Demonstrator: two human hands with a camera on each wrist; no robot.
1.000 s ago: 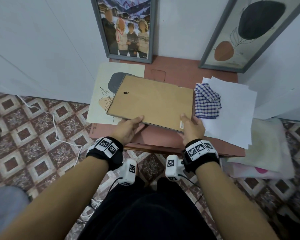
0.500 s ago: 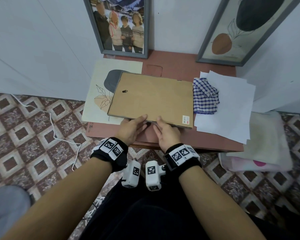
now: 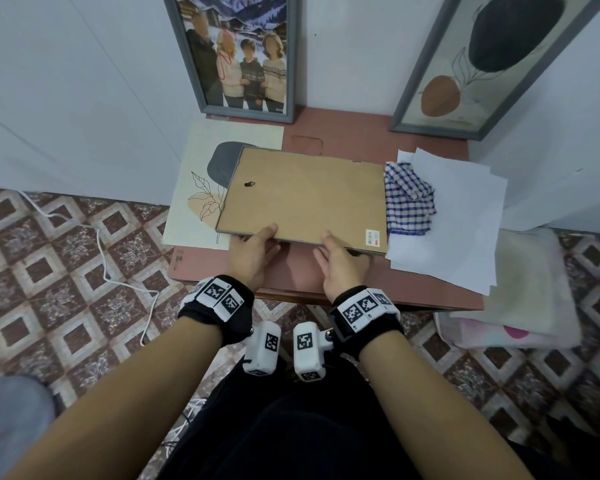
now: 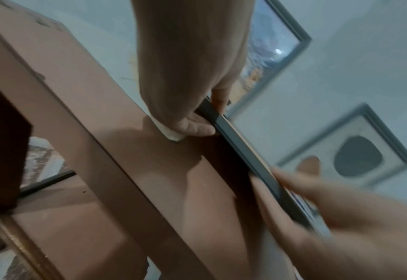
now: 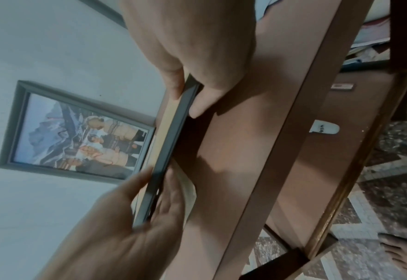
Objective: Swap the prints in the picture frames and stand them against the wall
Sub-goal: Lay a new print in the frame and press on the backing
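Head view, frames: three. One face-down frame, brown backing up, lies mid-table; a family photo frame and an abstract print frame stand against the far wall.
Head view, loose print: one leaf print, partly under the face-down frame's left end.
Head view, hands: two. Left hand and right hand each pinch the frame's near edge, thumb on top.
Head view, other: one checked cloth on white paper sheets, right.
Left wrist view: left hand clamps the grey frame edge, raised off the table.
Right wrist view: right hand clamps the same edge; one foot on the floor.
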